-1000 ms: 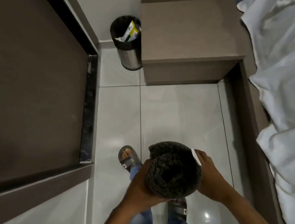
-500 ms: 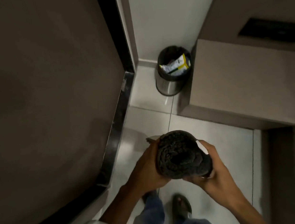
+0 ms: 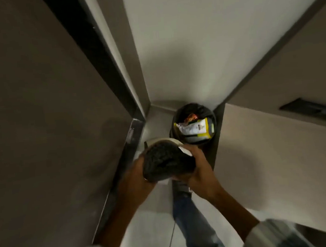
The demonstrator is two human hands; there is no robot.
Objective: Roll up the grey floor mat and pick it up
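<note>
Since half a second ago my view has swung upward and toward the corner: the bin that sat above the hands now lies just past the roll, and the dark socket plate has slid to the right edge.

From the left, I see a broad matte brown door point(image 3: 40, 113) filling that side, edged by a glossy black frame point(image 3: 102, 56) that runs down to the floor. My left hand point(image 3: 137, 176) is wrapped around the left side of the rolled grey floor mat point(image 3: 167, 165), fingers closed on it. The mat is a thick coil held up off the floor, its shaggy dark end facing me, with a pale smooth backing showing as a curved rim along its top. My right hand point(image 3: 199, 169) clamps the right side of the mat, thumb over the top edge. Beyond the hands stands a round black-lined waste bin point(image 3: 194, 124), holding crumpled wrappers, white and yellow. Right of it is a flat beige cabinet point(image 3: 277, 153).

Motion blurs everything. My jeans leg point(image 3: 195, 222) and a sandal below the roll are smeared, the toe of another sandal is cut off at the bottom edge, and both sleeves are cropped.
</note>
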